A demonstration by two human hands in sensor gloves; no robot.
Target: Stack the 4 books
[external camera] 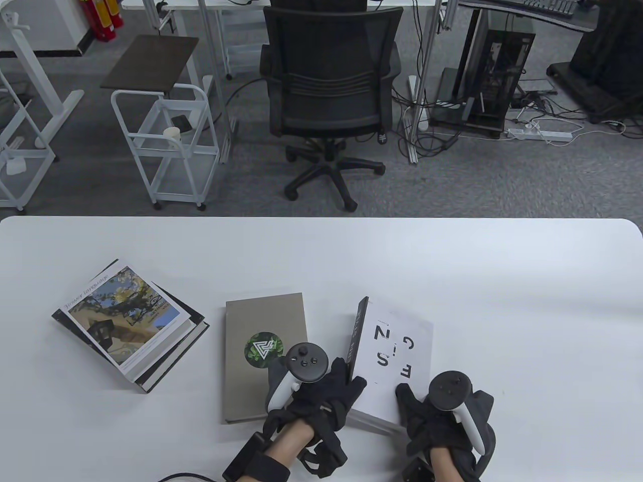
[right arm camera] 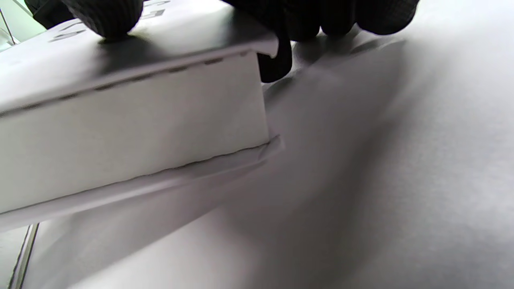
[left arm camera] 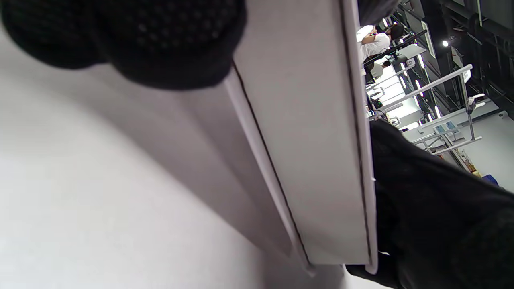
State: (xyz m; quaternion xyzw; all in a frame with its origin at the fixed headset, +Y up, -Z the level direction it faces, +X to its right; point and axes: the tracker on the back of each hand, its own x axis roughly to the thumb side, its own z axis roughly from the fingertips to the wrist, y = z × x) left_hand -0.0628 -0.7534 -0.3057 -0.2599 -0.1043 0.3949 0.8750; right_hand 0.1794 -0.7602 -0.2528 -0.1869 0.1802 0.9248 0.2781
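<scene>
A thick white book (external camera: 397, 351) with scattered black letters is tilted, its left spine side raised off the table. My left hand (external camera: 331, 386) grips its near left corner. My right hand (external camera: 427, 406) grips its near right corner, thumb on the cover. The book's page block shows in the left wrist view (left arm camera: 305, 132) and in the right wrist view (right arm camera: 132, 132). A grey book (external camera: 263, 351) with a round green emblem lies flat to its left. Further left a photo-cover book (external camera: 125, 314) lies on a dark book (external camera: 176, 351).
The white table (external camera: 452, 261) runs the whole width of the view. Beyond its far edge stand a black office chair (external camera: 329, 85) and a white wire cart (external camera: 166, 140).
</scene>
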